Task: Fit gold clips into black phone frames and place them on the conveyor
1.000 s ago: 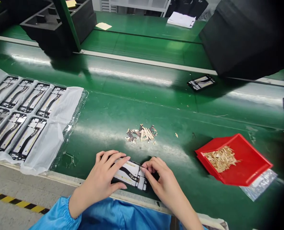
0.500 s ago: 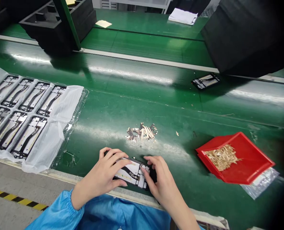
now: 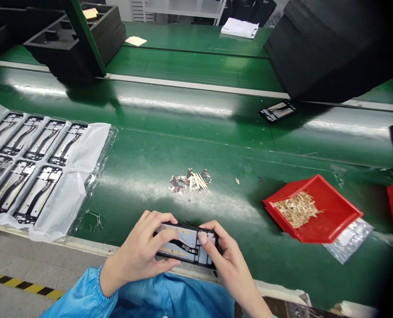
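The opened phone (image 3: 187,246) lies near the close edge of the worktop (image 3: 143,150), directly in front of the person, probably so that both hands reach it easily. Taking it as the clock's centre, the left hand (image 3: 143,243) grips its nine o'clock end, thumb along the near edge and fingers over the far side, which seems to keep the frame steady. The right hand (image 3: 227,256) grips the three o'clock end, its thumb (image 3: 203,239) on the inner face by the far corner and its fingers around the far edge, likely so that the thumb can press against their support; what lies under the thumb is hidden. A pile of small strips (image 3: 196,181) sits at twelve o'clock, within easy reach of either hand, I judge. Between two and three, a red bin (image 3: 335,216) holds golden strips (image 3: 297,210), its open mouth apparently keeping them gathered. At ten, a white tray (image 3: 73,187) holds similar phones (image 3: 39,194) in separate pockets, presumably to prevent rubbing. Another phone (image 3: 277,111) lies farther off, near one o'clock.
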Available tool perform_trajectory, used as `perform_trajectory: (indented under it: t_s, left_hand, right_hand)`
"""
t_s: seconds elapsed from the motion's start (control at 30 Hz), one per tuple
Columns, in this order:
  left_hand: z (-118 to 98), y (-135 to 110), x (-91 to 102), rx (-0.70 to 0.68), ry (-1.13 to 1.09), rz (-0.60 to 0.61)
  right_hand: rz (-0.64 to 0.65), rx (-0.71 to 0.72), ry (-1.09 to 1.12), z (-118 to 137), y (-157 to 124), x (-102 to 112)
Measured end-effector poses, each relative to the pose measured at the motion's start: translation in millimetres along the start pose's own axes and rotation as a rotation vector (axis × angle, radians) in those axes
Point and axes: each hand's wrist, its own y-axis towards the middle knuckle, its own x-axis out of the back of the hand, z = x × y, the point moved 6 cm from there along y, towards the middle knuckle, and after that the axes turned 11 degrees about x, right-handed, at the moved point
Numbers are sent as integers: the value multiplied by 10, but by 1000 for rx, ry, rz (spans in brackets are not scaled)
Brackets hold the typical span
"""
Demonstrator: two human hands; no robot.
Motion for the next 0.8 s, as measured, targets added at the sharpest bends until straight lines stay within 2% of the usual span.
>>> perform_trajectory:
  t_s: [0.2,0.33,0.43,0.5,0.6,0.67,0.8]
  left_hand:
    - [-9,55,-13,93,-53,44]
    - [-77,69,-16,128,-17,92]
    - [-104,63,-4,163,-8,96]
    - [-113,56,4,164,-1,102]
    - [-122,56,15,153,15,126]
    - [-128,59,22,145,47,151]
    - [-132,56,31,138,90,163]
  right_hand:
    - [107,-45,80,-36,-35,-27]
    - [9,-4,101,-34,-13,12]
    - [84,22,68,-38,21,28]
    - [104,143,-73,23,62,100]
    - [15,464,-270,222,99,234]
    - [9,630,-353,332,97,250]
    - [53,780,-480,437,87,206]
